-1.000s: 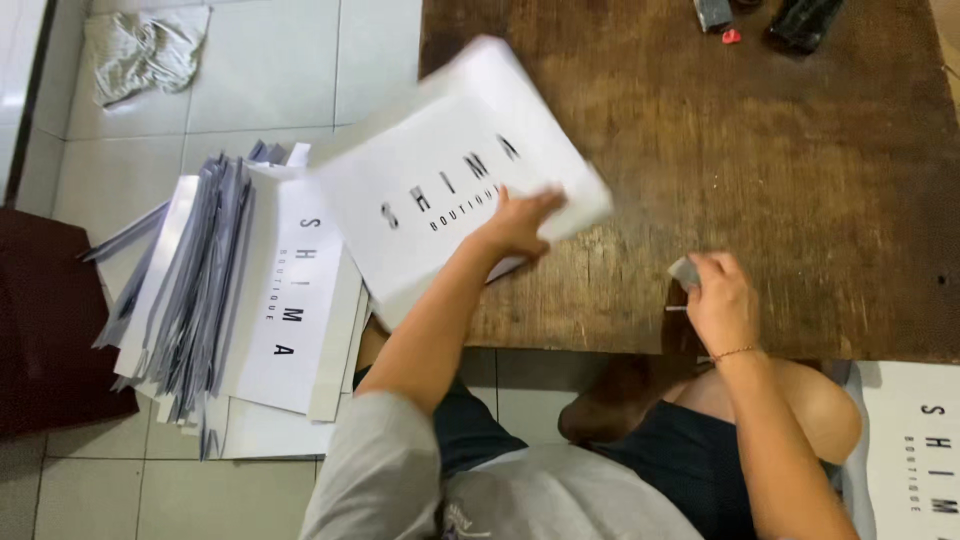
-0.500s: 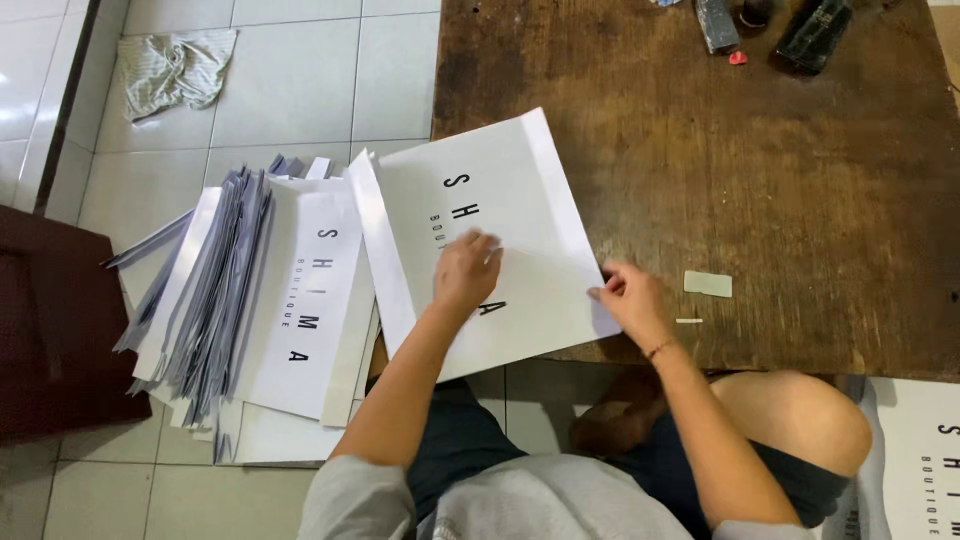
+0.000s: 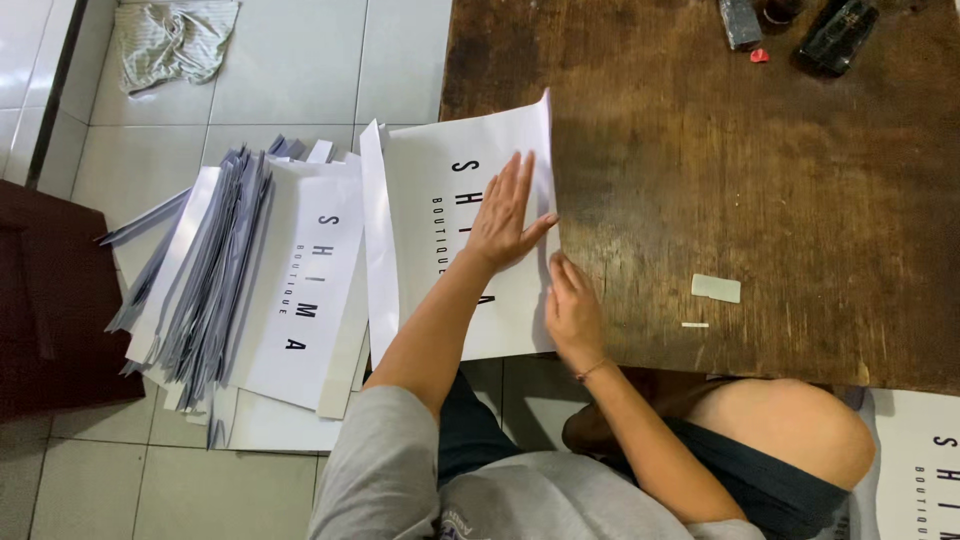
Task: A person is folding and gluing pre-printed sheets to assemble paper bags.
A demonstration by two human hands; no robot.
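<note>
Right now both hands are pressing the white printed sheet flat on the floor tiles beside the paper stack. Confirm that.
Not quite. The head view shows the left hand and right hand pressing the white printed sheet on the brown wooden table, at its left edge, not on the floor tiles. The paper stack does lie beside it, on the floor.

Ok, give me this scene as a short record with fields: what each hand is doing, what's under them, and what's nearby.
left hand: flat on the white sheet, fingers spread
right hand: at the sheet's right edge, on the table
surface: dark wooden table
on table: small pale tab, dark items at the far edge
on floor: stack of white sheets, crumpled cloth
</note>
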